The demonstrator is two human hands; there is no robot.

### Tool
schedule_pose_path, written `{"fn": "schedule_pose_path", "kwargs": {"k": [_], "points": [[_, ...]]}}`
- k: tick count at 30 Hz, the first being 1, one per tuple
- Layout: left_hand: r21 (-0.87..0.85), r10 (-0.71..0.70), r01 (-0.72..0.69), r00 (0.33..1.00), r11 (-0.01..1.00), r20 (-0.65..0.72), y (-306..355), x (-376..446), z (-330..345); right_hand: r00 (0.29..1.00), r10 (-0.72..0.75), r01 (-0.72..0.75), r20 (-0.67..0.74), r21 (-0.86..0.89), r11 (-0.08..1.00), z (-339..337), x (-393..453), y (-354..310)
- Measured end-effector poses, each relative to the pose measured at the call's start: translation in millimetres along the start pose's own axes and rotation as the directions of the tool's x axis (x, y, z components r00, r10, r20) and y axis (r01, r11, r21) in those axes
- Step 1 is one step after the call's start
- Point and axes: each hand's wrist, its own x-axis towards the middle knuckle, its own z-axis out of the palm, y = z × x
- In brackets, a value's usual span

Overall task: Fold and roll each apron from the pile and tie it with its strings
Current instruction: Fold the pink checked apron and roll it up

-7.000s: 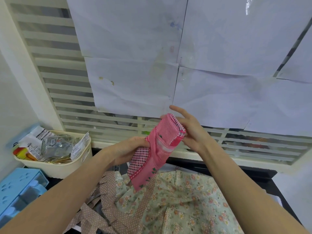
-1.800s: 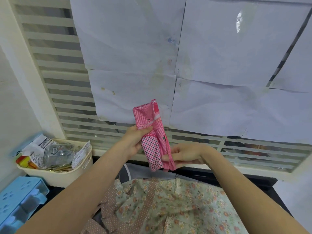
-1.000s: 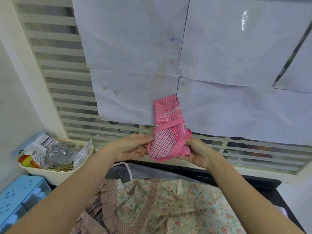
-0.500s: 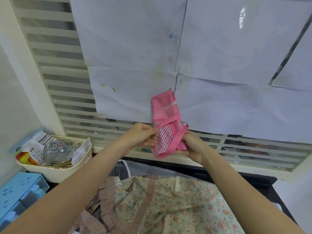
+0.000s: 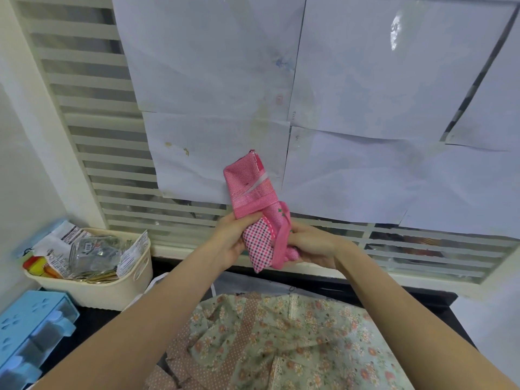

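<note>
Both hands, left hand (image 5: 231,241) and right hand (image 5: 309,247), grip a rolled pink checked fabric apron (image 5: 256,212) aloft at centre; at eight o'clock, a cream plastic basket (image 5: 112,288) holds crumpled packets (image 5: 84,250).

Rolled pink apron (image 5: 254,209) upright, string (image 5: 282,243) looped around

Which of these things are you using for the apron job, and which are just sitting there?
For the job:
- pink apron, rolled, held up in the air
- its pink string, wrapped round the roll
- left hand and right hand, both gripping it
- floral apron, waiting below

Just lying about:
- cream basket of packets
- blue plastic box
- papers on the window
</note>
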Motion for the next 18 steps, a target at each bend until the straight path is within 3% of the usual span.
{"fn": "schedule_pose_path", "kwargs": {"k": [5, 9, 13, 16, 18], "points": [[-0.108, -0.009, 0.01, 1.0, 0.994, 0.014, 3.1, 3.2, -11.3, 0.991, 0.083, -0.068, 0.109, -0.136, 0.988, -1.3, -4.0, -5.9], [-0.06, 0.044, -0.043, 0.999, 0.997, 0.008, 10.4, 2.4, -18.3, 0.972, 0.176, -0.115, 0.157, -0.339, 0.934, -9.2, -3.1, 0.1], [0.019, 0.069, -0.069, 0.998, 0.997, -0.009, 16.6, 1.2, -32.1, 0.959, 0.247, -0.173, 0.136, -0.406, 0.897, -26.3, -7.8, 4.3], [0.161, 0.032, -0.043, 0.997, 0.986, 0.071, 17.1, -3.2, -34.7, 0.918, 0.392, -0.265, 0.066, -0.634, 0.727, -35.0, -9.7, -1.7], [0.245, 0.005, -0.044, 0.987, 0.969, 0.16, 13.5, -8.7, -27.9, 0.901, 0.42, -0.342, -0.103, -0.765, 0.546, -36.9, -1.8, -2.2]]}}
